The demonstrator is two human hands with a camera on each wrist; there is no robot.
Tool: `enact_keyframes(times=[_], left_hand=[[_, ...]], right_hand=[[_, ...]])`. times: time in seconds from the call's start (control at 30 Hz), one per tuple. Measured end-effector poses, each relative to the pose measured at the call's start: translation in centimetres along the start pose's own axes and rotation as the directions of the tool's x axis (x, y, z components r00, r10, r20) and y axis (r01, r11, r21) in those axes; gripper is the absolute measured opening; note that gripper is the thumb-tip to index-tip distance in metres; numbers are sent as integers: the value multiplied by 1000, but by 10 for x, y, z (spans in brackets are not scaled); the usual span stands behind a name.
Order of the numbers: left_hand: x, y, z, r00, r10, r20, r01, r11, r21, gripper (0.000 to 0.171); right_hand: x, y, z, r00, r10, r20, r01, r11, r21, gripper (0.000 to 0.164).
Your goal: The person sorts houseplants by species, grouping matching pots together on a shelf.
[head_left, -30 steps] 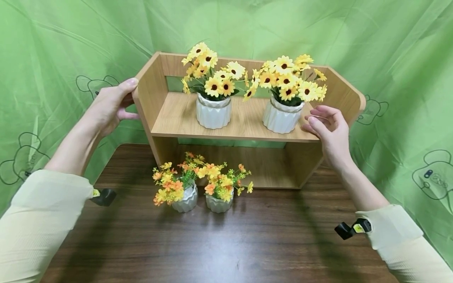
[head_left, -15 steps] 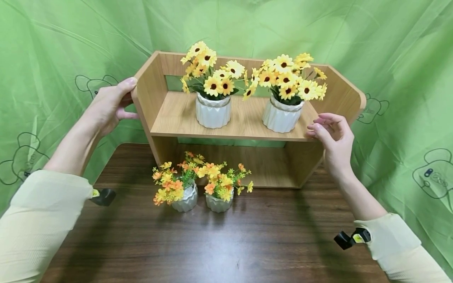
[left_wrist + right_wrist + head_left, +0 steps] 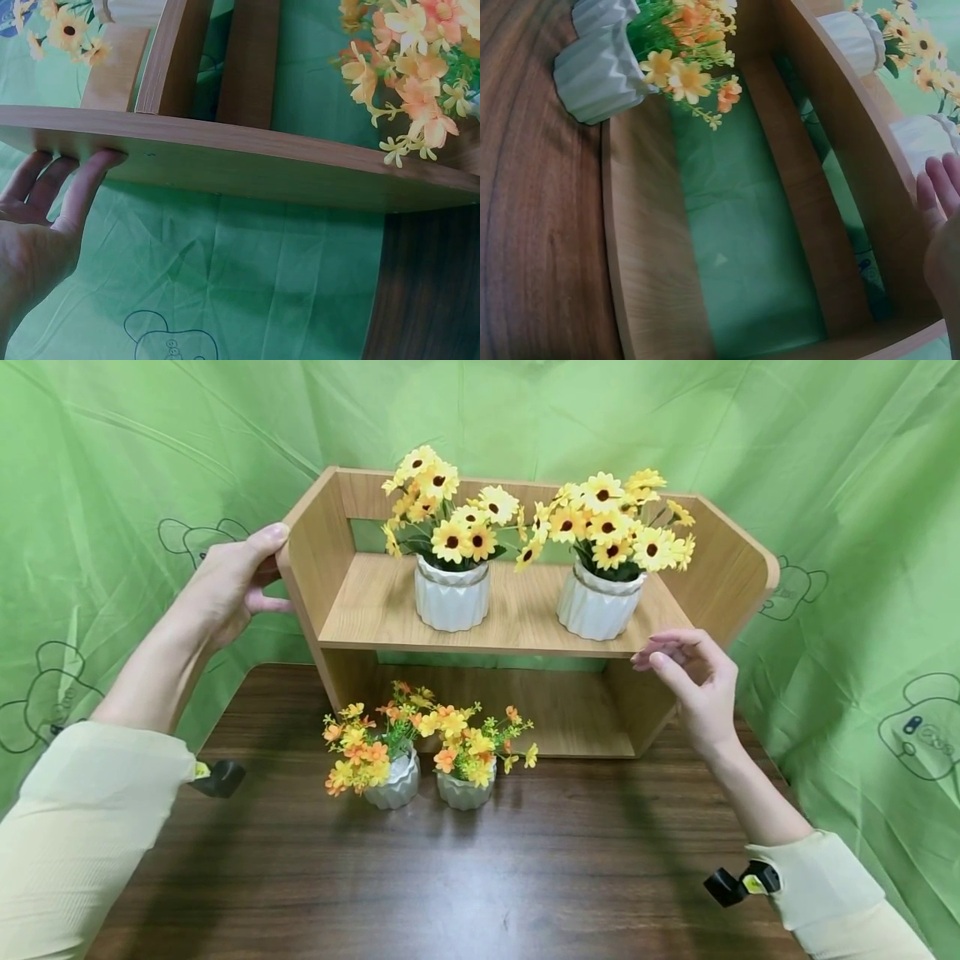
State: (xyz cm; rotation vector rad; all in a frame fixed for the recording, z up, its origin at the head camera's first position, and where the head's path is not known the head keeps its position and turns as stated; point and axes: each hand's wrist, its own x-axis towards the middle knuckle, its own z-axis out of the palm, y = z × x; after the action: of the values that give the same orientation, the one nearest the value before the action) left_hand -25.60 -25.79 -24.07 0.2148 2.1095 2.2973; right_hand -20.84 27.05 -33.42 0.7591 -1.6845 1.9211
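My left hand (image 3: 228,585) rests its fingertips against the outer face of the left side panel of a two-tier wooden shelf (image 3: 480,649); its fingers are nearly straight in the left wrist view. My right hand (image 3: 697,685) hovers just in front of the upper board's right end, fingers loosely bent and holding nothing. Nearest to it stands a white pot of yellow daisies (image 3: 600,606) on the upper board. A matching daisy pot (image 3: 452,597) stands upright to its left.
Two small white pots of orange and yellow flowers, a left one (image 3: 392,783) and a right one (image 3: 465,789), stand on the dark wooden table (image 3: 570,877) before the shelf's lower tier. A green curtain (image 3: 510,410) hangs around the back and sides.
My right hand has come down and toward me, from beside the right daisy pot to in front of the upper board's edge. The left hand and all pots stay put.
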Motion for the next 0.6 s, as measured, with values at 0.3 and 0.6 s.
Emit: enact_keyframes(times=[0.3,0.6], left_hand=[[0,-1,0,1000,2,1,-2,1000,2,64],[1,-1,-1,1000,4,3,-4,1000,-5,65]], right_hand=[[-16,13,4,995,19,103,-14,999,-50,20],[-35,40,5,947,222,233,-181,966,-186,35]])
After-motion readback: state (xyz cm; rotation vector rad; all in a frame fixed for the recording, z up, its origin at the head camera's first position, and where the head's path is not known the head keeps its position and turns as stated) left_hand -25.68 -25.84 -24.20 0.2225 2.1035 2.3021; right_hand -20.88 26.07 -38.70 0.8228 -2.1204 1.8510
